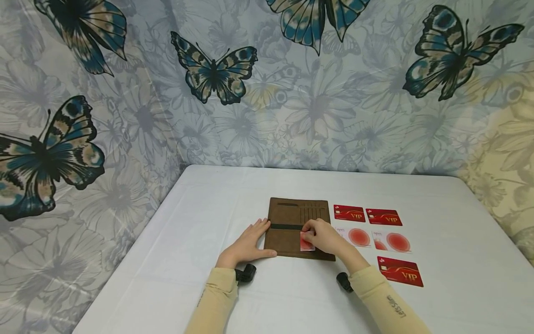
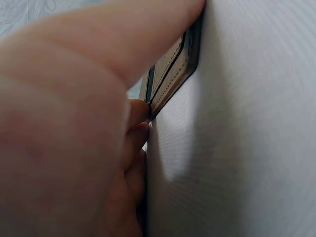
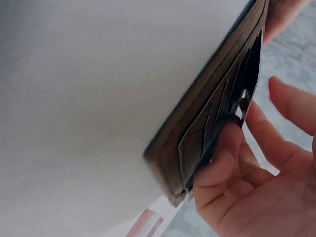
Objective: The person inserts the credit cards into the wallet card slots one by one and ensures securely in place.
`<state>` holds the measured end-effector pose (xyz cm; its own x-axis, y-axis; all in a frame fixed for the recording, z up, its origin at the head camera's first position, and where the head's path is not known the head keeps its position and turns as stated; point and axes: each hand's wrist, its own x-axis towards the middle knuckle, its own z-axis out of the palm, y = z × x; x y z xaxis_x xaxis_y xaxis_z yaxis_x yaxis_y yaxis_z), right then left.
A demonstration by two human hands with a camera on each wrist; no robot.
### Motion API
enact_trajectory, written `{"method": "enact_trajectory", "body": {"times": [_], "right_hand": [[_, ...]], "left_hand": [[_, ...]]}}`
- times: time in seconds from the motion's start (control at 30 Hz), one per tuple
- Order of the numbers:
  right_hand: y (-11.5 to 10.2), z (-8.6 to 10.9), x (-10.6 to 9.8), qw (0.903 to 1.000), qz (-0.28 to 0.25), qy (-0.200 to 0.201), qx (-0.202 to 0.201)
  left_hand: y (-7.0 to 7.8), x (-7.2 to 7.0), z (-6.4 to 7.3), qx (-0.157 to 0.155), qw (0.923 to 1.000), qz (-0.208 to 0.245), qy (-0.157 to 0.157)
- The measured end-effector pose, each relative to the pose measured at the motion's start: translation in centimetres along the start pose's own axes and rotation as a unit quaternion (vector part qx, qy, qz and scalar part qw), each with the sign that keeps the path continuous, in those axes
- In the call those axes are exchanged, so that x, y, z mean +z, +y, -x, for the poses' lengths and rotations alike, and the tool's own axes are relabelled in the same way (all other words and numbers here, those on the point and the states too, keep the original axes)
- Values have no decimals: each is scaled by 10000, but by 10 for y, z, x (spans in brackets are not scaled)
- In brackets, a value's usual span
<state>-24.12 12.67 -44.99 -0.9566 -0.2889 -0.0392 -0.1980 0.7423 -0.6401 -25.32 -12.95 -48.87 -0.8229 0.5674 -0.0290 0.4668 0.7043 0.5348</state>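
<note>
A brown bifold wallet (image 1: 286, 241) lies spread open on the table, card slots in its far half and a dark band across the fold. The left hand (image 1: 249, 242) rests at its left side, fingers extended along the edge and thumb at the near corner. In the left wrist view, the thumb partly covers the wallet (image 2: 170, 81). Over the near half, the right hand (image 1: 324, 235) pinches a red and pale card (image 1: 307, 245), which its fingers partly hide. Stitched slots of the wallet show beside the right fingers (image 3: 224, 160) in the right wrist view.
Right of the wallet, a red VIP card (image 1: 348, 213) and another red VIP card (image 1: 384, 217) lie side by side. Nearer are a white card with a red circle (image 1: 359, 237) and a similar card (image 1: 397, 242). A third VIP card (image 1: 400, 271) lies close by the right sleeve.
</note>
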Motion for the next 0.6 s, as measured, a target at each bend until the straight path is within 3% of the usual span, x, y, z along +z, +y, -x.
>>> {"method": "enact_trajectory", "body": {"times": [0.23, 0.6], "right_hand": [[12, 6, -11, 9997, -84, -141, -161], [32, 27, -31, 9950, -579, -757, -316]], "left_hand": [[-2, 1, 0, 41, 9999, 81, 44], [-2, 1, 0, 65, 9999, 76, 45]]}}
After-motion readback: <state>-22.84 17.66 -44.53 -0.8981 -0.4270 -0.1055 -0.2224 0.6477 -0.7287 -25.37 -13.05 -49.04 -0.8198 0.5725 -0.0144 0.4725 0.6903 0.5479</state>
